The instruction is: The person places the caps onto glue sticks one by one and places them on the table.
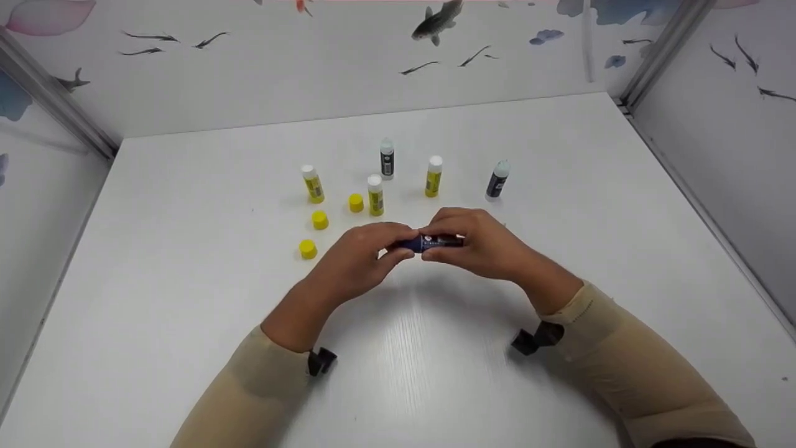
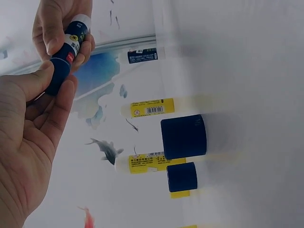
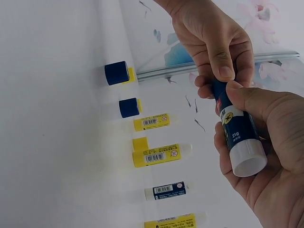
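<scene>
Above the table I hold a dark blue glue stick (image 1: 441, 241) lengthwise between both hands. My left hand (image 1: 351, 264) pinches its blue cap end (image 2: 58, 76) with thumb and fingers. My right hand (image 1: 482, 249) grips the labelled barrel, with the white base (image 3: 248, 157) pointing out of that hand. Two blue caps (image 2: 184, 137) stand on the table in both wrist views, hidden under my left hand and arm in the head view. Three yellow caps (image 1: 319, 219) stand left of my hands.
Behind my hands stand three yellow glue sticks (image 1: 375, 196) with white tops, and two dark blue ones (image 1: 387, 160), (image 1: 497, 180), spread across the white table (image 1: 186, 261). Printed panels (image 1: 311, 74) enclose the table at the back and sides.
</scene>
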The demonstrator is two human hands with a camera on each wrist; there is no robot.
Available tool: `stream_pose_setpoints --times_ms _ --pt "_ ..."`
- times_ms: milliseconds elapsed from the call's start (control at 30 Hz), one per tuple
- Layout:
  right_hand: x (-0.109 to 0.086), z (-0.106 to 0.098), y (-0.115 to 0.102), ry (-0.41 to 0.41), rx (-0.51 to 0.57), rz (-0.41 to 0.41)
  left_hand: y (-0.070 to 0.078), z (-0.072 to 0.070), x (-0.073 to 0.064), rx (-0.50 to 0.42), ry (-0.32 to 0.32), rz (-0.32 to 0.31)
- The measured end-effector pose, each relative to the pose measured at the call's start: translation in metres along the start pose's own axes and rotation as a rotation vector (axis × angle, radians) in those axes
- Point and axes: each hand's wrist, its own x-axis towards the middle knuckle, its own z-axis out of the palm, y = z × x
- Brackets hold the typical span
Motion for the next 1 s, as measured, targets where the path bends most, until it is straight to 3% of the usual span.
stream_pose_setpoints --times_ms 300,667,1000 --pt "-0.0008 -0.0015 -0.0010 -0.015 -0.013 0.021 -0.0004 0.0004 -0.0001 0.001 0.000 0.013" --pt "-0.0018 -0.0017 0.0008 -0.006 0.014 0.013 0.0016 -0.0005 0.0001 0.020 -0.017 -0.018" --pt "-0.0019 -0.0053 -0.0014 -0.012 0.028 0.031 0.0027 -0.0012 0.0017 -0.021 -0.003 -0.010"
